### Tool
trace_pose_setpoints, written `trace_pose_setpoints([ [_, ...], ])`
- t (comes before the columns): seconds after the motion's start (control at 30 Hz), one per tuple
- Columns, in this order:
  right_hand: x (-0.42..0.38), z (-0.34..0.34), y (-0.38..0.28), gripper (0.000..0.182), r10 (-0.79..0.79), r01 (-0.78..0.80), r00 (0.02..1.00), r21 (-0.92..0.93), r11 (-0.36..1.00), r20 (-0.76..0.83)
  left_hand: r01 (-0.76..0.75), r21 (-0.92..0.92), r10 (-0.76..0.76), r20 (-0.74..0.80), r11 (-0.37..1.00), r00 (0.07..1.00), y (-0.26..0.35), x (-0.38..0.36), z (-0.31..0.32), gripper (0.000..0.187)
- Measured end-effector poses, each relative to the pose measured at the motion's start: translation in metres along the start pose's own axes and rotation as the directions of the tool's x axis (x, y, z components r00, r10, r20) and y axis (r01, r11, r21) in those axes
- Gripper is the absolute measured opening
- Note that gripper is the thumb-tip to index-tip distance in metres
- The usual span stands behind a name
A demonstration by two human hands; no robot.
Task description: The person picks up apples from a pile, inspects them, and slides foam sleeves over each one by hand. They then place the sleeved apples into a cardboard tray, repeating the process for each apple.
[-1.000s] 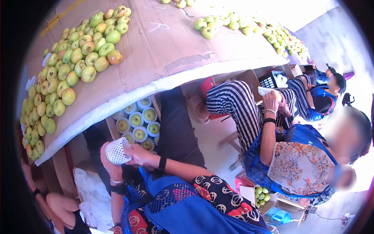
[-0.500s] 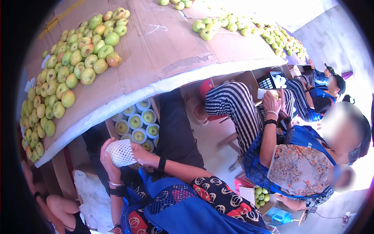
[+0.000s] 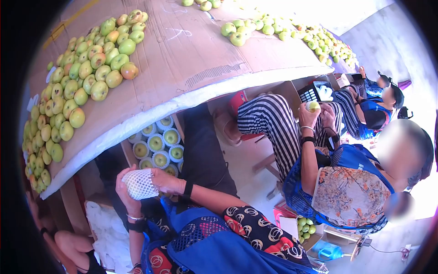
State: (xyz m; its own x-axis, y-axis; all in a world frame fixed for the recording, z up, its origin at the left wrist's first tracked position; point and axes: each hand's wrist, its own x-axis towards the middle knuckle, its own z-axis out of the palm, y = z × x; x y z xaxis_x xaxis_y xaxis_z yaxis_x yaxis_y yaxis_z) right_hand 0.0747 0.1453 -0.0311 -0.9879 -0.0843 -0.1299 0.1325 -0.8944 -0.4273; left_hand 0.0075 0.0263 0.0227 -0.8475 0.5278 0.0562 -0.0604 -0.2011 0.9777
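- Spreading over the slanted brown cardboard tabletop (image 3: 182, 50): a heap of loose green-yellow apples (image 3: 77, 86) at far left.
- Curling round the near side of a white foam-net fruit sleeve (image 3: 139, 184): the left hand (image 3: 122, 191), fingers closed on it.
- Sitting just beyond the sleeve, below the table edge: an open carton of net-wrapped green apples (image 3: 157, 148).
- Pressing on the sleeve's right side: the right hand (image 3: 168, 181), fingers closed on it too.
- Gripping a small green apple (image 3: 312, 106) farther right: a co-worker's raised hand (image 3: 309, 116).
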Motion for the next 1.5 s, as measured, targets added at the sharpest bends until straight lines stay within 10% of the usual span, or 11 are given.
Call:
trace_pose_setpoints([
  [0.47,-0.014,0.021,-0.021,0.023,-0.218,0.157,0.966,-0.357,0.921,-0.137,0.116,0.013,-0.111,-0.215,0.993,0.970,-0.014,-0.001,0.005,0.039],
  [0.53,-0.012,0.026,-0.029,0.027,-0.127,-0.030,0.962,-0.556,0.831,-0.242,0.086,-0.009,-0.085,-0.235,0.996,0.968,-0.032,0.000,-0.007,0.044],
  [0.63,-0.023,0.025,-0.041,0.029,-0.142,-0.028,0.949,-0.524,0.851,-0.281,0.219,-0.703,-0.407,-0.109,0.676,0.907,-0.027,0.000,-0.017,0.048],
  [0.7,-0.029,0.042,-0.051,0.024,-0.328,0.115,0.896,-0.558,0.822,-0.298,0.247,-0.787,-0.385,0.012,0.566,0.923,-0.021,-0.002,-0.023,0.046],
  [0.83,-0.025,0.058,-0.051,0.020,-0.544,0.342,0.833,-0.684,0.644,-0.096,0.287,-0.767,-0.384,0.058,0.574,0.921,-0.023,0.001,-0.027,0.042],
  [0.93,-0.019,0.069,-0.047,0.019,-0.517,0.272,0.841,-0.950,0.154,0.157,0.323,-0.718,-0.454,0.011,0.617,0.891,-0.015,0.003,-0.016,0.043],
  [1.5,-0.013,0.046,-0.029,0.059,-0.422,0.212,0.903,-0.940,0.267,0.084,0.326,-0.499,-0.382,-0.010,0.803,0.924,-0.025,-0.008,-0.018,0.029],
])
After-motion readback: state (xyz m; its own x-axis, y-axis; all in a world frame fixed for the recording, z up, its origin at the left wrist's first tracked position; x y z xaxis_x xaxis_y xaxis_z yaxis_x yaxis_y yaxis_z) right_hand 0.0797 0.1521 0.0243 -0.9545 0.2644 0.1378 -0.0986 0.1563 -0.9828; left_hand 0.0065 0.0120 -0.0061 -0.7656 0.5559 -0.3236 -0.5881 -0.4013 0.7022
